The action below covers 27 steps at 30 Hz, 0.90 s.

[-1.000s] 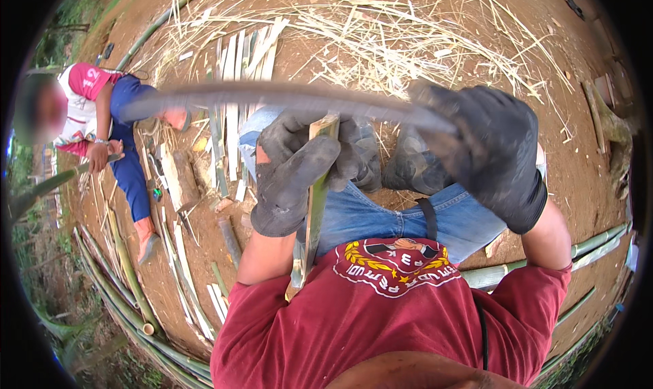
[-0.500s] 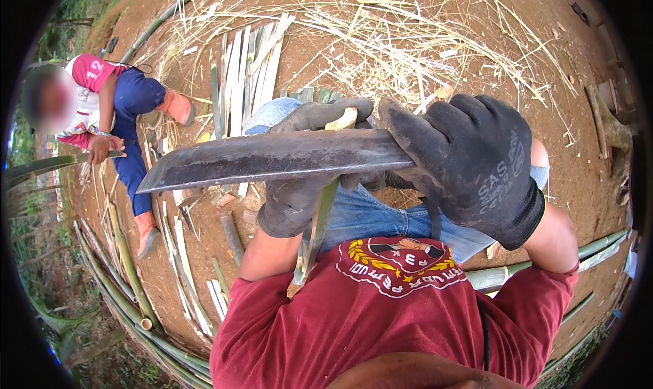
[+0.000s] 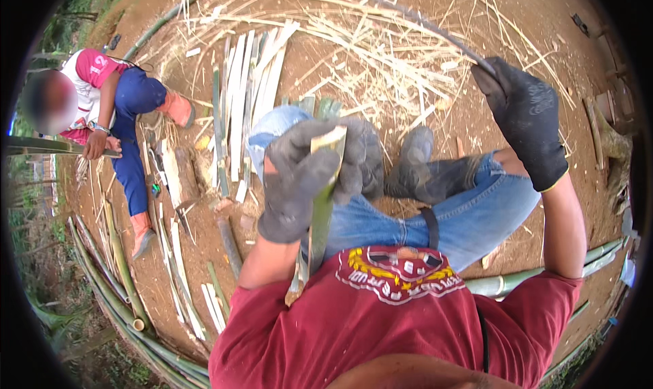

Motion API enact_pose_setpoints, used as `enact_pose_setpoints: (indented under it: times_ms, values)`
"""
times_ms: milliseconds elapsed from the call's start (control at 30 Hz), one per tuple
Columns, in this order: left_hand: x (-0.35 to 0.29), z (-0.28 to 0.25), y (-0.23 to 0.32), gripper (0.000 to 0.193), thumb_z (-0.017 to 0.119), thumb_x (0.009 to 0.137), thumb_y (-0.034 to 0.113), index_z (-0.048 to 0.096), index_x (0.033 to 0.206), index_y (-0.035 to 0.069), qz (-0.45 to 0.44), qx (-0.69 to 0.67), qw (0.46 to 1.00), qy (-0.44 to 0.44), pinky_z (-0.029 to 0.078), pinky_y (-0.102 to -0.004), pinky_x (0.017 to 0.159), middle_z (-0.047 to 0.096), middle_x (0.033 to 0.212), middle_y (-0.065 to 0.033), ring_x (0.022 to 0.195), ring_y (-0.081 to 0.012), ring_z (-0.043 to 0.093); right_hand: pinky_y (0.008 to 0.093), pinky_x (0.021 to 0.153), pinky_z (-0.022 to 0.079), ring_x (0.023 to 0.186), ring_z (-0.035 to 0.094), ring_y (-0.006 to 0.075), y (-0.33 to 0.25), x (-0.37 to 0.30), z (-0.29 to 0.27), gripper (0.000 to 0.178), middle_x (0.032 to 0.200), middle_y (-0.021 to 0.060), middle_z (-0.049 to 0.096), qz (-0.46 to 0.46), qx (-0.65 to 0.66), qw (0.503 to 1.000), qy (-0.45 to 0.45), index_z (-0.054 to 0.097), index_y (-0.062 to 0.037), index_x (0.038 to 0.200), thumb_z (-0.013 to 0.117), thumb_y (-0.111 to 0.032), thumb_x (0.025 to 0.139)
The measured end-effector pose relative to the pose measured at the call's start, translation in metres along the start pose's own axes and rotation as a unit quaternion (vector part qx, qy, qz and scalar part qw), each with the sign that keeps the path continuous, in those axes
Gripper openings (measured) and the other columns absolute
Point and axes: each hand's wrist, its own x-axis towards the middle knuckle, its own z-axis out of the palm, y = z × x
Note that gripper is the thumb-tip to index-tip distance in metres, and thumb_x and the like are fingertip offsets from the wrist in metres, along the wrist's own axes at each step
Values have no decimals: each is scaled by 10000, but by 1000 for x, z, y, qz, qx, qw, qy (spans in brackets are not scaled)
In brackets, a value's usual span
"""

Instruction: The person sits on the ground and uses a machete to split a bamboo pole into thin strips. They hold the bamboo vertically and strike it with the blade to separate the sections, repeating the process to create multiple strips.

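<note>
My left hand (image 3: 291, 195), in a dark grey work glove, is closed around a green bamboo strip (image 3: 321, 219) in front of my lap. The strip stands nearly lengthwise toward my chest, its pale cut end showing above the thumb. Off to the right, my gloved right hand (image 3: 522, 120) is raised and gripping a machete (image 3: 435, 28). The blade is seen almost edge-on, slanting up and to the left, with its far end blurred. The handle is mostly hidden in the glove. A wide gap separates the machete from the bamboo strip.
Split bamboo strips (image 3: 238, 103) lie beyond my left knee, with pale shavings (image 3: 381, 62) scattered farther out. At the left, a co-worker (image 3: 129, 103) sits holding a bamboo length (image 3: 47, 146). A log piece (image 3: 179, 175) lies between us. Bamboo poles (image 3: 122, 273) rest at lower left.
My right hand has swung the machete from across the bamboo strip up and to the right, turning the blade edge-on. My left hand still grips the strip, now more fully in view.
</note>
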Motion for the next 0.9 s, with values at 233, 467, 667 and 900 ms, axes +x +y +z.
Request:
enact_pose_setpoints:
  times_ms: [233,467,667,900]
  values:
    - [-8,1,1,554,613,944,383,589,1202,-106,-92,66,991,67,535,-283,651,679,933,-144,748,-178,654,378,570,479,605,615,308,-55,6,-23,255,680,140,607,92,226,968,-63,676,-66,947,663,-320,924]
    - [-3,7,2,545,633,947,386,603,1174,-108,-99,163,978,86,549,-318,685,681,975,-168,797,-205,662,362,580,500,654,642,277,-76,-2,-12,230,778,107,642,1,325,943,-68,681,-98,1031,676,-290,904]
    - [-9,-3,-6,394,690,927,267,652,1172,-40,-14,285,958,24,536,-282,669,705,875,-67,752,-122,662,346,539,460,622,595,195,-88,0,-14,416,738,22,586,-159,133,977,-41,677,-145,1078,743,-333,712]
    - [-29,-13,-18,378,735,891,283,663,1112,-14,-87,97,989,74,552,-292,702,705,892,-65,816,-146,684,353,562,425,646,575,208,-87,-2,-21,540,734,17,567,-223,133,964,-50,675,-116,1116,773,-334,632]
